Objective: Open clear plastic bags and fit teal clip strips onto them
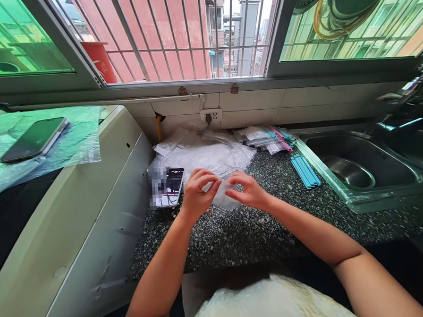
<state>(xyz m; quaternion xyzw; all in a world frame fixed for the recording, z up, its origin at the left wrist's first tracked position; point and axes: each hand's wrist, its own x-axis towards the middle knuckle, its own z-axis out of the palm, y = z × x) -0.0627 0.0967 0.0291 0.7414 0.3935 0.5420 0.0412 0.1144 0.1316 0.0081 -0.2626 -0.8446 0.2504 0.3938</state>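
Observation:
Over the dark speckled counter, a small clear plastic bag [226,199] is held up between my two hands. My left hand [199,193] pinches its left side with thumb and forefinger. At the bag's right side is my right hand [249,190], its fingers curled on the upper edge and its thumb lower on the film, with a gap between them. Just beyond my hands lies a heap of clear plastic bags [200,155]. A phone [173,186] rests on the counter left of my left hand, partly blurred out.
Packed bags with pink and blue pieces [267,136] lie at the back right. Several light-blue strips [305,171] sit near the sink [355,203]. On the left, a white appliance [103,202] borders the counter, with another phone [35,139] on green-tinted film. A wall socket [214,115] is behind.

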